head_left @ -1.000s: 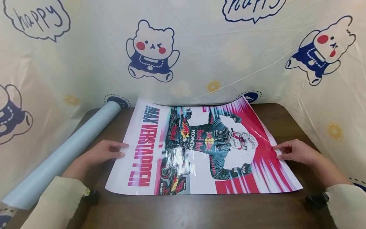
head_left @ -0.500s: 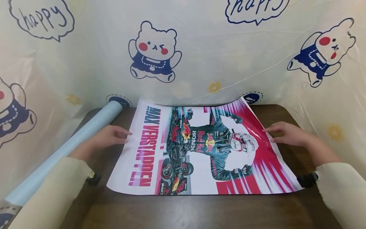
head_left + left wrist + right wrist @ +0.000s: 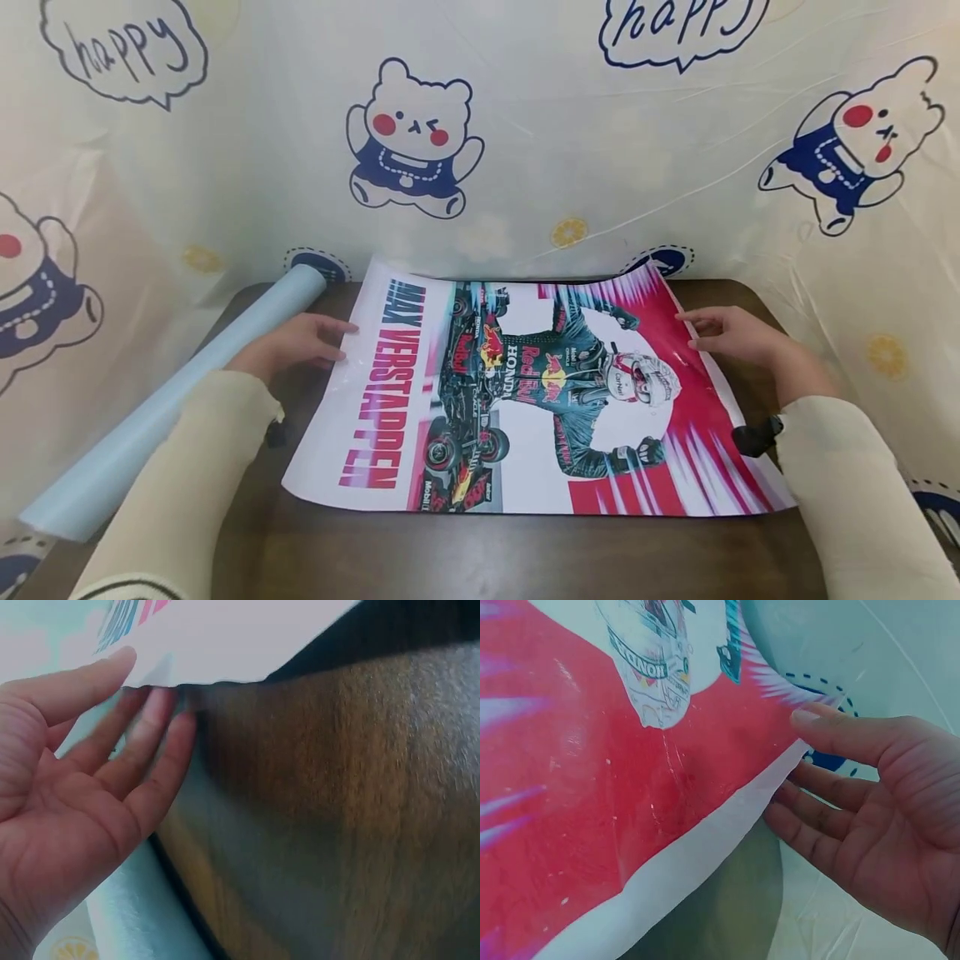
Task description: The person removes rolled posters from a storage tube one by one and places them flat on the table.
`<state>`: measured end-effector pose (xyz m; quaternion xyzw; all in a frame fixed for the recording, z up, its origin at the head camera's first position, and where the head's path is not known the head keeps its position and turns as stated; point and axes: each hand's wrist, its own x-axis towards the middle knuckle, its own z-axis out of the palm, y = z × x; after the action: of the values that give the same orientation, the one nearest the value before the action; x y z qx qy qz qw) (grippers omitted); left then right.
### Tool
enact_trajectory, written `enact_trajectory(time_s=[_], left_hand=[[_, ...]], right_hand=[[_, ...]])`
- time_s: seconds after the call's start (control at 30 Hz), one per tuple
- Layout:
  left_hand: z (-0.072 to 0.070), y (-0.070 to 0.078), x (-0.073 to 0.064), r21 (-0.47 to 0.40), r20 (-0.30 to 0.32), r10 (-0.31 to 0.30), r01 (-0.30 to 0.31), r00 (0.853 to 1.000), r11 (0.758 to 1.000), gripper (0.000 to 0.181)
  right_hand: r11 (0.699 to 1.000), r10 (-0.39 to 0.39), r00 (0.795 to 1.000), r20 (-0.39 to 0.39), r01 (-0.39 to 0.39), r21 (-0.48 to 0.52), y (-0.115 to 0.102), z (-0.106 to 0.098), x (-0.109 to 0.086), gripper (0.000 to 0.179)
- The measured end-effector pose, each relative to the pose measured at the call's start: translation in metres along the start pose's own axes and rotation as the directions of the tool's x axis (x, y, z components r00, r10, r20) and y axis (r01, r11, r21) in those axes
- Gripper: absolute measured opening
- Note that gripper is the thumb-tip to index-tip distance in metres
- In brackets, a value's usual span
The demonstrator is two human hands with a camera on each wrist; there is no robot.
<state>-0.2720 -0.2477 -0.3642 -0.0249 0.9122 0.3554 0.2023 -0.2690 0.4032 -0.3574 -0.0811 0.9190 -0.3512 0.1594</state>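
A glossy poster [image 3: 517, 442] lies sideways on the brown table, printed with a racing car, a helmeted driver and the words MAX VERSTAPPEN. Its left and right edges curl upward. At the left edge, near the far corner, my left hand [image 3: 300, 340] holds the rim; in the left wrist view the thumb [image 3: 124, 664] lies on the upper side while other fingers reach beneath. Opposite it, my right hand [image 3: 738, 337] pinches the red edge. The right wrist view has that thumb [image 3: 814, 724] on top, fingers under the sheet, and the white underside showing.
A long pale blue roll [image 3: 187, 392] lies slantwise along the table's left side, partly behind my left forearm. The wooden table [image 3: 495, 554] ends at the back against a cream curtain [image 3: 525, 167] printed with bears, which also hangs at both sides.
Both hands have moved away from me along the poster's side edges, toward its far corners. The poster and the blue roll stay in almost the same place on the table.
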Motion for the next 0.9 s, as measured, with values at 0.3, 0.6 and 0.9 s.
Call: enact_trajectory(time_s=[0.3, 0.6, 0.9], left_hand=[[0.004, 0.005, 0.010, -0.085, 0.025, -0.002, 0.004, 1.000, 0.996, 0.072], [0.003, 0.002, 0.010, -0.064, 0.008, -0.048, 0.049, 0.999, 0.997, 0.086], [0.006, -0.014, 0.006, -0.127, -0.013, -0.034, 0.032, 0.999, 0.991, 0.088]], right_hand=[[0.990, 0.065, 0.998, 0.025, -0.068, 0.123, 0.010, 0.004, 0.010, 0.070], [0.980, 0.076, 0.997, 0.018, -0.078, 0.181, 0.027, 0.004, 0.009, 0.084], [0.916, 0.078, 0.997, 0.025, -0.082, 0.394, 0.057, 0.003, -0.001, 0.075]])
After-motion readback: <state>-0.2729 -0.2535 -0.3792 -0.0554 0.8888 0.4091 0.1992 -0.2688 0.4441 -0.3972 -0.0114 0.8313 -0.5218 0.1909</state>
